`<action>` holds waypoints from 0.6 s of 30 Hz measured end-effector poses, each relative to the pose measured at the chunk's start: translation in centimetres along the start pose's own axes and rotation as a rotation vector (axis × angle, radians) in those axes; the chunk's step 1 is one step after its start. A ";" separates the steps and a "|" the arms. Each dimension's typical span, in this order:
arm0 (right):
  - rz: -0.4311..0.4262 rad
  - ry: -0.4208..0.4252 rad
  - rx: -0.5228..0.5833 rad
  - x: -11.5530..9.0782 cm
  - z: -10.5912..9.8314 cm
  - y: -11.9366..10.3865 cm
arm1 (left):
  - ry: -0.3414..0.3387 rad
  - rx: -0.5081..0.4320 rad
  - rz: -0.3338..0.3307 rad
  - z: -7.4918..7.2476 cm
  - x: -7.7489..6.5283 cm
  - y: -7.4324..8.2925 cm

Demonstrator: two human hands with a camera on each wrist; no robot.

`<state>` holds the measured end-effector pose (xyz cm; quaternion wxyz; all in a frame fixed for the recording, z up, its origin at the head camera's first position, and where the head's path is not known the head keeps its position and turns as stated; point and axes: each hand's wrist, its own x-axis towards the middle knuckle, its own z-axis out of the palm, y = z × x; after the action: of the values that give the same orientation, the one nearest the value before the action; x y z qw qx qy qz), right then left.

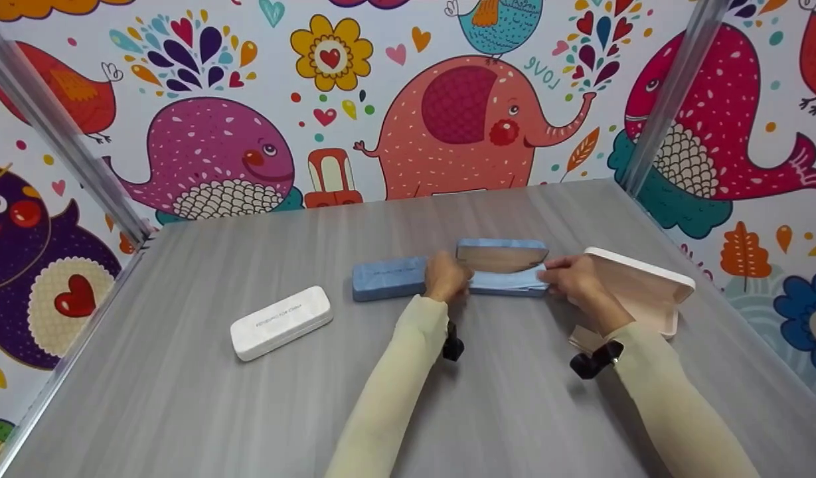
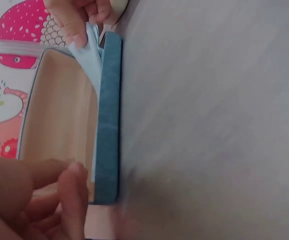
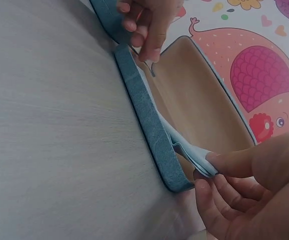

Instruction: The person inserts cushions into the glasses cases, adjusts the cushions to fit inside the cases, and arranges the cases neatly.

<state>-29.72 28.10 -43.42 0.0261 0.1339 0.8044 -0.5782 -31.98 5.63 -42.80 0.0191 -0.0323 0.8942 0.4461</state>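
A blue glasses case [image 1: 507, 289] stands open, its lid [image 3: 192, 85] tilted up and its inside beige. A folded light blue cloth [image 2: 89, 62] lies along its front rim. My right hand [image 1: 577, 282] pinches the cloth's right end between thumb and fingers at the case's right corner. By the left end is my left hand [image 1: 447, 275], thumb and forefinger close together; whether they pinch the cloth's other end is hard to see. Left of this hand sits a closed blue glasses case [image 1: 389, 277], partly hidden by it.
A closed white glasses case [image 1: 281, 323] lies at the left of the grey table [image 1: 202, 411]. An open white case [image 1: 637, 285] with a pale pink inside stands at the right, partly behind my right hand. A small beige piece [image 1: 585, 338] lies near my right wrist. Patterned walls border the table.
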 end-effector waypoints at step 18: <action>-0.011 -0.005 -0.043 -0.2 0.0 0.1 | 0.044 0.159 0.016 1.3 0.3 -0.4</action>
<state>-29.53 28.05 -43.45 0.0277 0.1273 0.8174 -0.5611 -32.24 6.44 -43.87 -0.0013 -0.0334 0.9272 0.3731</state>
